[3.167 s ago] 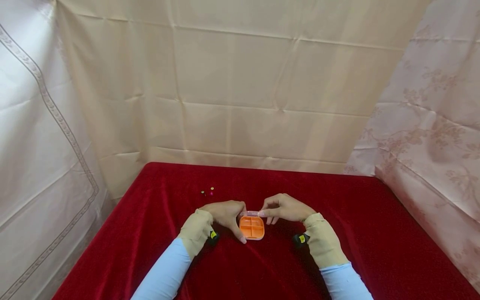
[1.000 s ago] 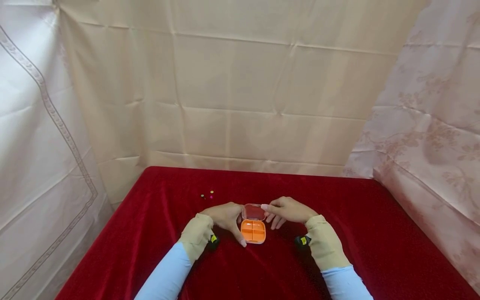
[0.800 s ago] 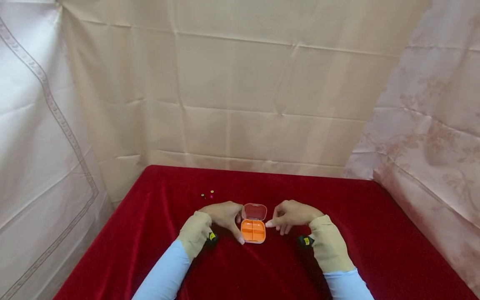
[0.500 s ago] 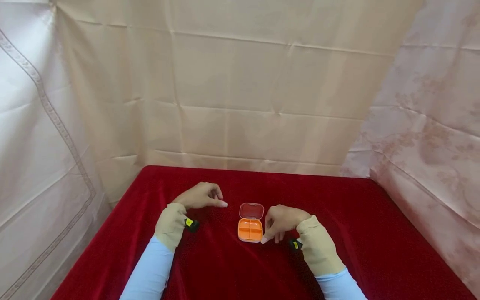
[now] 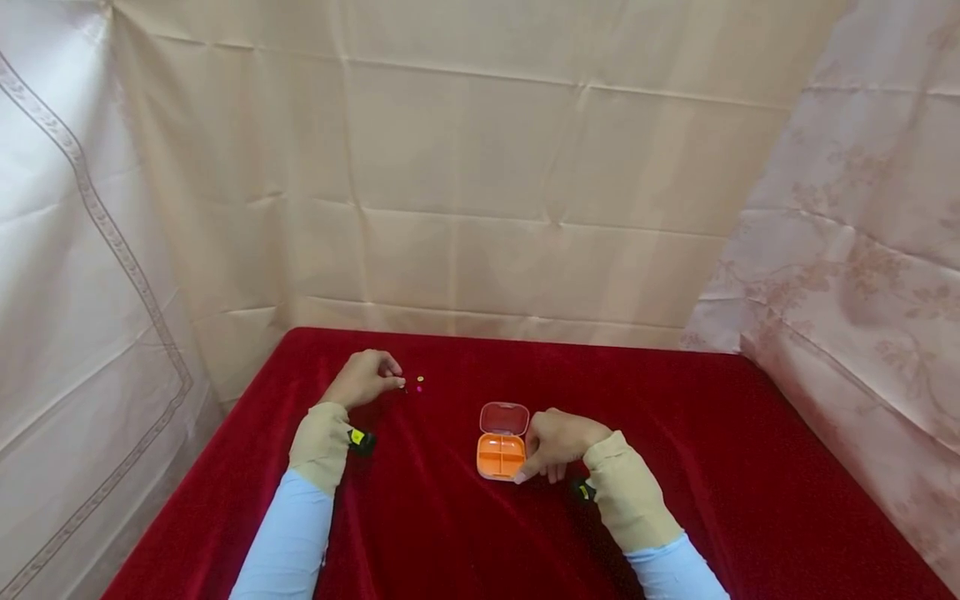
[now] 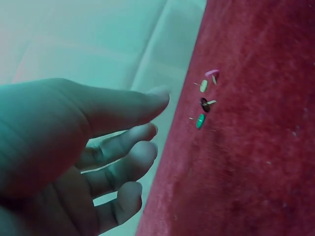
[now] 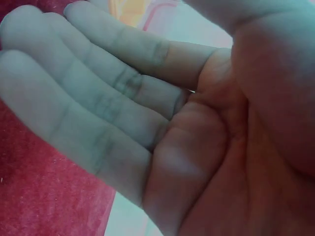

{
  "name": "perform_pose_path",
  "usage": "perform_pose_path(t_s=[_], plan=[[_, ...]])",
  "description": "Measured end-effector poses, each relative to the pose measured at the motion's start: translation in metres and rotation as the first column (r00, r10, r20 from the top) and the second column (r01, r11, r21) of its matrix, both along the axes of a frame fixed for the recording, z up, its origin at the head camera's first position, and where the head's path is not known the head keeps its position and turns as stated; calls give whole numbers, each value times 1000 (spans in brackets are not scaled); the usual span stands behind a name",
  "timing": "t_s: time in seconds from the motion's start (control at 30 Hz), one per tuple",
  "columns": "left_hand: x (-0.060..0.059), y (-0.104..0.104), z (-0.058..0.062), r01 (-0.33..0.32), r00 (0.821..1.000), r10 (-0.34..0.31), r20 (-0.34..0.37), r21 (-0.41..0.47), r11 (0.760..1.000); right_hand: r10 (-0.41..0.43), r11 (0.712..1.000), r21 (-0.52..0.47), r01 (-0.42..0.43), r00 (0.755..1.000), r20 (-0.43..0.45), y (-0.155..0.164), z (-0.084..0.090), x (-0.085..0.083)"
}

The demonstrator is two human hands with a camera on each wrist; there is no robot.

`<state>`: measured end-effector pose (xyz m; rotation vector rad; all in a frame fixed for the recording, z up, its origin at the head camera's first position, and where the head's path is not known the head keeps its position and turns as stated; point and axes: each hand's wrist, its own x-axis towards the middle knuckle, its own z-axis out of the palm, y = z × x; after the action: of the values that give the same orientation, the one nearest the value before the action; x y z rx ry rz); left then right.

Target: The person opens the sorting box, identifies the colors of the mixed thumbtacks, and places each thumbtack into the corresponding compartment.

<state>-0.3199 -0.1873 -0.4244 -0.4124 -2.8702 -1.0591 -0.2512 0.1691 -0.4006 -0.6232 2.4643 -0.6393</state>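
Note:
An orange pill box (image 5: 502, 457) with divided compartments sits on the red cloth, its clear lid (image 5: 505, 418) tipped back. My right hand (image 5: 562, 437) grips the box at its right side, thumb at the front corner and fingers toward the back. In the right wrist view, the fingers of the right hand (image 7: 123, 93) hide most of the box. My left hand (image 5: 367, 379) reaches to several small brads. The left wrist view shows a pink brad (image 6: 212, 74), a yellow brad (image 6: 204, 86), a black brad (image 6: 205, 104) and a green brad (image 6: 200, 121), apart from the left hand's thumb and loosely curled fingers.
Red velvet cloth (image 5: 420, 517) covers the table, whose far edge runs below a beige curtain (image 5: 465, 167). Pale curtains hang at the left and right sides. Each wrist wears a beige band with a dark camera beneath.
The lid has swung from upright to tipped back. My left hand has left the pill box and moved left and away to the brads. The right hand has shifted from the lid to the box's side.

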Motion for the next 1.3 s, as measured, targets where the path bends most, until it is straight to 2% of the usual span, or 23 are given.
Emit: perform_pose_path(t_s=[0.4,0.8,1.0,1.3], plan=[[-2,2,-15,-40,999,42,26,-62,997,4,1000,-28,-3,1000,29,4,1,-3],[-3,9,-23,-119,993,120,2,-82,989,20,999,-39,-19,999,34,5,1,-3],[-6,10,-27,-139,990,139,-8,-85,987,16,999,-37,-14,999,34,5,1,-3],[-7,10,-28,-154,986,159,45,-101,983,15,999,-42,-13,999,39,6,1,-3]])
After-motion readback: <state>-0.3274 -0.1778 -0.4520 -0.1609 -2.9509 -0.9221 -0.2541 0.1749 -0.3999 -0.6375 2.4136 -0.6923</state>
